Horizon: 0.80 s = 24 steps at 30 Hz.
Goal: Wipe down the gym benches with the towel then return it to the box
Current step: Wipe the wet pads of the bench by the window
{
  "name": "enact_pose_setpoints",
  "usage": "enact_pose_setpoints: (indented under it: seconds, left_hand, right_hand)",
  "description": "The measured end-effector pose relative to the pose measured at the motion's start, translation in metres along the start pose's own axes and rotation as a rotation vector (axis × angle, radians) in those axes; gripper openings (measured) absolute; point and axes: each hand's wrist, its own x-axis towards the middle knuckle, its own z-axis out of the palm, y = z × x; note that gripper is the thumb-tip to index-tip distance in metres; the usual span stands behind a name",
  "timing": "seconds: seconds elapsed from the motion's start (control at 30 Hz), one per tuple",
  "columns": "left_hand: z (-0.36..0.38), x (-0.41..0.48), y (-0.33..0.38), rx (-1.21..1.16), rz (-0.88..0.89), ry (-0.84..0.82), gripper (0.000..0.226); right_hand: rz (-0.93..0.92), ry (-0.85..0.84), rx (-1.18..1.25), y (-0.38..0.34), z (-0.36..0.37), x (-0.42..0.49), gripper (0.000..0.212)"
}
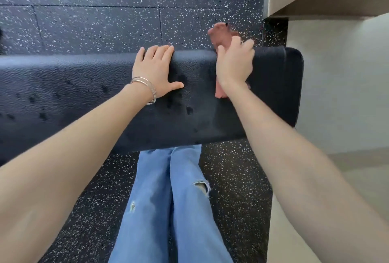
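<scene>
– Left forearm (69,142) and right forearm (294,147) reach out from the bottom corners, over blue jeans (168,199). Person stands close against the near side of the bench (84,98).

– Hands?

– Left hand (156,71): flat on the pad, fingers straight and reaching the far edge, thumb spread. Holds nothing. Bangles (145,90) at the wrist. My reading: it braces the body for the lean across.

– And the right?

– Right hand (234,67): fingers curled tight round the towel (219,35), a pinkish cloth, at the pad's far edge near its right end. One bunch of cloth sticks out beyond the edge above the speckled floor (94,20); another bit shows under the wrist, on the pad.

– Why bunched like that?

– Likely to press a thick wad against the rim, where a flat cloth would slip. A guess only.

– Surface?

– Dark blotches (183,77) scattered over the pad, between the hands and off to the left. Possibly damp; cannot tell for sure. Judged from that, wiping is in hand, not finished.

– Box?

– Not in view. Pale wall (336,73) stands just beside the bench's right end, so little elbow room there.
</scene>
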Motion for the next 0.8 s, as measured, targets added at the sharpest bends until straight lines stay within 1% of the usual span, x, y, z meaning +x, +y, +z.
enact_pose_setpoints:
  seconds: [0.07,0.13,0.23,0.27,0.3,0.4,0.5,0.63,0.8]
  left_hand:
    - [-0.004,-0.004,-0.009,0.011,-0.049,-0.004,0.099]
    - [-0.006,-0.009,-0.020,0.018,-0.087,-0.007,0.100]
    - [-0.007,-0.018,-0.029,0.025,-0.106,0.001,0.099]
    - [-0.007,-0.020,-0.030,0.026,-0.108,0.006,0.099]
    - [-0.007,-0.020,-0.030,0.027,-0.110,0.008,0.099]
    - [-0.005,-0.021,-0.028,0.034,-0.126,0.000,0.102]
    - [-0.001,-0.023,-0.032,0.027,-0.134,0.025,0.104]
    - [-0.002,-0.027,-0.046,0.004,-0.123,0.030,0.108]
    - [-0.009,-0.040,-0.078,0.032,-0.100,-0.021,0.108]
  right_hand:
    - [-0.159,-0.023,0.010,-0.031,0.015,-0.024,0.037]
    - [-0.258,-0.066,0.010,-0.044,0.022,-0.035,0.037]
    - [-0.341,-0.092,-0.051,-0.023,0.009,-0.017,0.038]
    - [-0.327,-0.081,-0.081,-0.009,0.001,-0.007,0.038]
    - [-0.268,-0.063,-0.092,0.006,-0.006,0.005,0.039]
    - [-0.030,-0.029,-0.095,0.044,-0.026,0.036,0.044]
    - [0.042,-0.021,-0.106,0.042,-0.024,0.039,0.044]
    - [0.016,0.033,-0.057,-0.007,0.000,0.009,0.041]
    - [-0.203,-0.005,0.021,-0.087,0.038,-0.059,0.034]
